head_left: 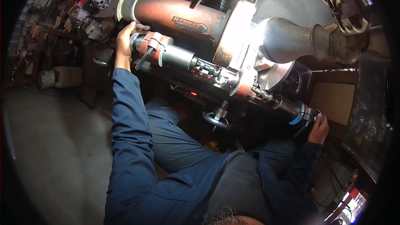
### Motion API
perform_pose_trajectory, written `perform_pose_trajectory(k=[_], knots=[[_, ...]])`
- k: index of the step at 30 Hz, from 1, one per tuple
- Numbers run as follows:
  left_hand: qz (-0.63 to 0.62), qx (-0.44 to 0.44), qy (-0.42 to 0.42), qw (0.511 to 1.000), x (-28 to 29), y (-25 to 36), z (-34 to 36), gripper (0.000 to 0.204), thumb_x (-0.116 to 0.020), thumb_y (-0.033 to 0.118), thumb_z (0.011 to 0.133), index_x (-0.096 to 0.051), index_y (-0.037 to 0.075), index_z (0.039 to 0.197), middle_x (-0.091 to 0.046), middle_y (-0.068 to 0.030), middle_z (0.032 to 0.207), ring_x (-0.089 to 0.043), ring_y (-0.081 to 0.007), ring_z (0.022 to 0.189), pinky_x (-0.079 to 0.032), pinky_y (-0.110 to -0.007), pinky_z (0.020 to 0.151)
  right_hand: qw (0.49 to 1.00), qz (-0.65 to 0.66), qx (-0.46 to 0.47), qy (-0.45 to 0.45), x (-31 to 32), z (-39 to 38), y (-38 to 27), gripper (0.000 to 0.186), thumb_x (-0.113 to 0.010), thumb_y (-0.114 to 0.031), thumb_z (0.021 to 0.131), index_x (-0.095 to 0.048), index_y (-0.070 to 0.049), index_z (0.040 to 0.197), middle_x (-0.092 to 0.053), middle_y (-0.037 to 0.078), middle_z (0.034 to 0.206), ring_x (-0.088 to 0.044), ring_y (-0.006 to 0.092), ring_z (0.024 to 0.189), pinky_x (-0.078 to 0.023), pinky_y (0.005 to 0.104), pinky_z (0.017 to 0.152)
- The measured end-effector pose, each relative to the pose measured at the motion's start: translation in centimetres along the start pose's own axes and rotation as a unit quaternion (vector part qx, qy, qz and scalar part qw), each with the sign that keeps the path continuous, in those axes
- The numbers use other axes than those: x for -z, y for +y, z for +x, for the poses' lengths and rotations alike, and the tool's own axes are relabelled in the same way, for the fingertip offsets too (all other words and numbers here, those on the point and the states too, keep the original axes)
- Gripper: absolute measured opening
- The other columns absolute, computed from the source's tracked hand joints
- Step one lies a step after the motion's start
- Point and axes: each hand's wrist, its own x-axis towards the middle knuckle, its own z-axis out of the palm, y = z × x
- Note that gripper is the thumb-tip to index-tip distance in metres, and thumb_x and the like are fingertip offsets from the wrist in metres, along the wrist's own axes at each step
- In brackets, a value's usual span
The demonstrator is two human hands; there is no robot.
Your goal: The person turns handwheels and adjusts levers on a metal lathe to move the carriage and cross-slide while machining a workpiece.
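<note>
At the left end of a machine, my left hand (125, 43) is closed around the silver end of a red-and-metal cylindrical holder (177, 56). A clamp handle (144, 57) sticks down from its red collar. Right of that holder lies a shiny lobed shaft (207, 67), which looks like a camshaft. It runs through a bright upright plate (246, 77) and shows again on the far side. There a dark cylindrical holder (287, 105) with a blue band stands in line with it. My right hand (319, 129) grips the outer end of this holder, its fingers partly hidden.
Behind the shaft is a large reddish tube (175, 12), with a grey flared housing (287, 41) to its right. A metal disc (275, 75) sits near the plate. Below hangs a handwheel (216, 120). Shelves of parts (66, 25) stand at left. A hooked metal piece (341, 8) hangs above right.
</note>
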Motion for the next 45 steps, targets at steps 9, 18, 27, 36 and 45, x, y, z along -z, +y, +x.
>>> perform_pose_trajectory(k=[9, 18, 27, 36, 45], knots=[[0.146, -0.202, 0.331, 0.910, 0.5, 1.0, -4.7, 0.030, -0.056, 0.026, 0.100, -0.067, -0.002, 0.096, -0.072, -0.0111, 0.091, -0.066, -0.0163, 0.076, -0.053, -0.028, 0.071, 0.983, 0.099, 0.004, 0.153, -2.5, -2.9, -0.7, 0.038, -0.052, -0.027, 0.103, -0.060, 0.006, 0.121, -0.070, 0.024, 0.105, -0.070, 0.0343, 0.098, -0.053, 0.0399, 0.084], [0.247, 0.061, -0.108, 0.961, -11.9, -10.0, -23.2, 0.035, -0.065, 0.019, 0.093, -0.062, -0.004, 0.118, -0.071, -0.0148, 0.103, -0.068, -0.0214, 0.095, -0.054, -0.032, 0.086, 0.975, 0.169, -0.028, 0.140, -2.0, -3.4, -2.8, 0.037, -0.050, -0.024, 0.104, -0.060, 0.006, 0.122, -0.069, 0.021, 0.108, -0.069, 0.0300, 0.098, -0.052, 0.0376, 0.085], [0.364, 0.178, -0.396, 0.824, -18.0, -10.6, -21.0, 0.072, -0.090, 0.029, 0.061, -0.062, 0.000, 0.120, -0.069, -0.0180, 0.111, -0.064, -0.0289, 0.104, -0.047, -0.038, 0.095, 0.859, 0.424, -0.014, -0.287, 1.1, 5.1, 9.7, 0.063, -0.035, -0.047, 0.105, -0.046, 0.002, 0.143, -0.062, 0.018, 0.127, -0.062, 0.0239, 0.115, -0.048, 0.0351, 0.096], [0.374, 0.272, -0.492, 0.738, -18.6, -11.1, -18.9, 0.073, -0.090, 0.031, 0.061, -0.061, 0.001, 0.121, -0.067, -0.0172, 0.116, -0.061, -0.0316, 0.112, -0.045, -0.037, 0.099, 0.809, 0.188, 0.192, -0.522, -9.1, 13.7, 3.4, 0.052, -0.058, -0.027, 0.100, -0.047, 0.001, 0.142, -0.061, 0.016, 0.135, -0.055, 0.0243, 0.127, -0.039, 0.0354, 0.107], [0.371, 0.265, -0.492, 0.742, -19.3, -10.1, -18.7, 0.076, -0.090, 0.032, 0.061, -0.060, 0.001, 0.123, -0.066, -0.0184, 0.119, -0.060, -0.0326, 0.115, -0.044, -0.037, 0.100, 0.892, 0.103, 0.239, -0.371, -13.2, 14.4, 4.1, 0.042, -0.058, -0.015, 0.095, -0.053, 0.001, 0.133, -0.058, 0.022, 0.132, -0.051, 0.0353, 0.129, -0.038, 0.0388, 0.111]])
